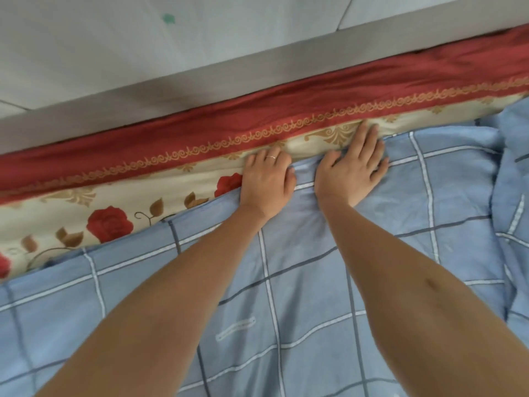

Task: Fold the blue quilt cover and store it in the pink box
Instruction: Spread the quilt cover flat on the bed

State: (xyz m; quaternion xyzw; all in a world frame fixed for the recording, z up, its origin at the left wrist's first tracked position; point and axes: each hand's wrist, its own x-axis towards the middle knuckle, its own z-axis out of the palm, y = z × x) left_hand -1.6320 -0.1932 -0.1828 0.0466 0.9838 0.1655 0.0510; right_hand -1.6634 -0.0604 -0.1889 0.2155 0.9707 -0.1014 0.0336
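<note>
At the far side of my view lies a pale tiled floor [86,38] with a small green spot [168,18] on it. A grey strip [171,90] runs slantwise along the floor's near edge; I cannot tell what it is. Just near of that is a floral sheet [128,202], cream with red roses and brown leaves. It is edged by a broad red border [257,110] with a gold scroll line. Nothing lies on top of the cloth I am working on except my own forearms.

The blue quilt cover [315,282] is spread over the floral sheet and fills the near and right parts of the view. It is light blue with a grid of white and dark blue lines. It lies mostly flat in the middle, with soft creases, and it is bunched into folds at the far right. Its far edge runs slantwise across the sheet, leaving the roses uncovered on the left.

Both hands sit side by side at that far edge. My left hand [266,181] (the one with the ring [270,157]) has its fingers curled over the edge, gripping the cloth, with the fingertips tucked out of sight. My right hand [353,167] lies flat with its fingers straight and spread. Its palm presses on the cover and its fingertips reach onto the cream sheet.
</note>
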